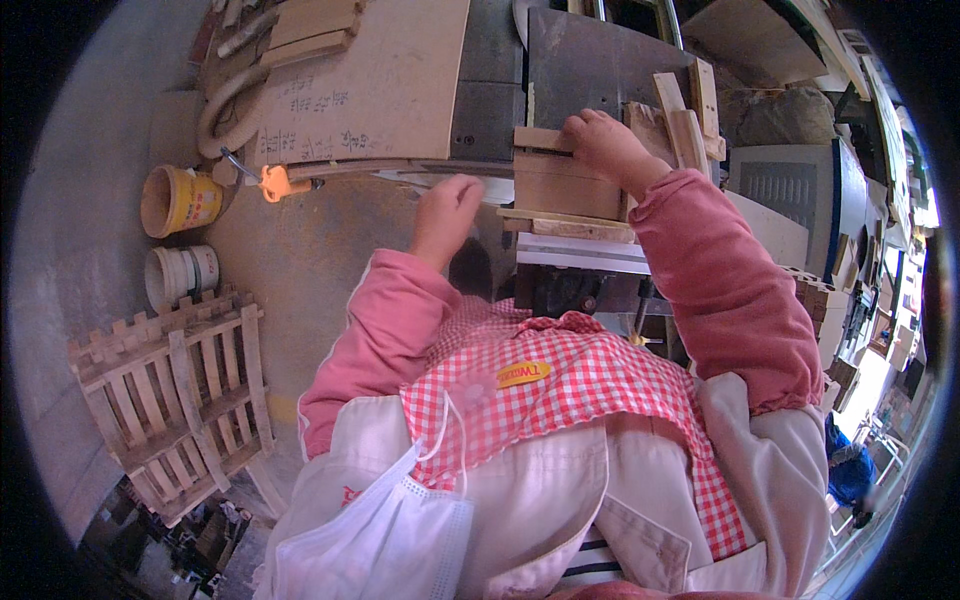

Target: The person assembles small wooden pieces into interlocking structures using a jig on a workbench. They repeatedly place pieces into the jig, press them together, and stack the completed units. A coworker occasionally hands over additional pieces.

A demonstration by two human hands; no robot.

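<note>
Touching a narrow tan wooden strip (537, 139) beside a flat brown wooden board (562, 190) on the dark metal counter (600, 60).
The right hand (612, 148) rests its grip there, probably for steadiness; I cannot tell whether it pinches. The left hand (446, 218) has fingers pressed together, seemingly empty. Handwriting marks the pale tan sheet (395, 80).

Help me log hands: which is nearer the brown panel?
Right. The right hand overlaps the brown panel at its upper right; the left hand is apart, left of it.
</note>
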